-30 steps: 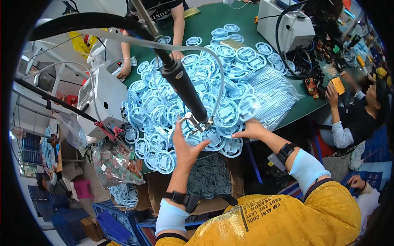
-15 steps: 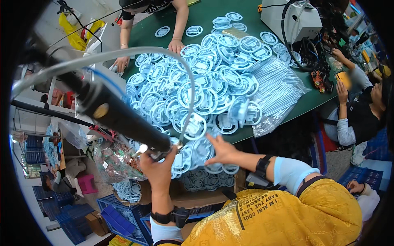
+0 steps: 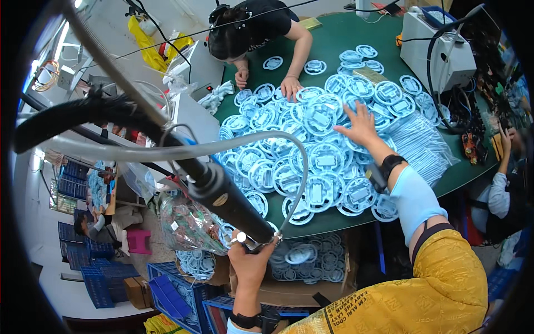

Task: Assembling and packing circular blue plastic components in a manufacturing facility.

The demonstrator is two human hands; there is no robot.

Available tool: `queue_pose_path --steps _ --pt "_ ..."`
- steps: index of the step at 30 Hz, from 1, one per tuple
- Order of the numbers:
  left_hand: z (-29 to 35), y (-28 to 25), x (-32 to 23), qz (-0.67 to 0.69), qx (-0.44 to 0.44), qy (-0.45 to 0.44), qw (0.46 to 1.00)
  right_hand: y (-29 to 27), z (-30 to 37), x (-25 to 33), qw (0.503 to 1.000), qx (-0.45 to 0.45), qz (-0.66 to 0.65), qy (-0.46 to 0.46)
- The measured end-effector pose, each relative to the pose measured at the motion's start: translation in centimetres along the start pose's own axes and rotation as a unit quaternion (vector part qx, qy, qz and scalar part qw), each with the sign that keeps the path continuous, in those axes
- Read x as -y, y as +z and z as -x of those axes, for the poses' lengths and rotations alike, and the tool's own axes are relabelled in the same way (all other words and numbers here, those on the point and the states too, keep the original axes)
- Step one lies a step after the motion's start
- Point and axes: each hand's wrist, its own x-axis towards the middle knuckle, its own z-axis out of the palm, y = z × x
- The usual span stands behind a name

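My left hand point(image 3: 251, 264), low in the head view, is closed around the metal lower end of a hanging black power screwdriver point(image 3: 236, 209). A clear hose point(image 3: 245, 139) loops down to its tip. My right hand point(image 3: 360, 127) reaches far over the table with fingers spread, on or just above a heap of round pale-blue plastic frames point(image 3: 320, 189). Nothing shows gripped in it. Under my left hand, beside the table edge, one pale-blue round piece point(image 3: 300, 254) appears brighter and blurred above a cardboard box point(image 3: 289, 290) holding similar pieces.
Across the green table point(image 3: 334, 36), a co-worker's hand point(image 3: 290, 88) touches the heap. Bagged thin sticks point(image 3: 425, 147) lie right of it, below a white machine point(image 3: 439, 53). Blue crates point(image 3: 183, 306) and a plastic bag of parts point(image 3: 189, 222) stand lower left.
My right hand has gone from beside the screwdriver tip out to the far heap. Round pieces that were near both hands are no longer there. The whole view has shifted.
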Motion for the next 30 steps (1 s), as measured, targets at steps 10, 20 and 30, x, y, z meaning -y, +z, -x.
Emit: queue_pose_path --steps 10,20,30 --pt "-0.1 -0.7 -1.3 0.047 -0.051 -0.002 0.998 6.1 12.8 9.9 0.99 0.071 -0.041 -0.119" --pt "0.7 0.3 -1.0 0.091 -0.01 0.023 0.996 -2.7 21.2 10.1 0.937 0.002 -0.299 -0.18" --pt "0.1 3.8 -0.4 0.08 0.004 0.039 0.996 2.4 26.7 1.6 0.998 0.048 0.015 -0.047"
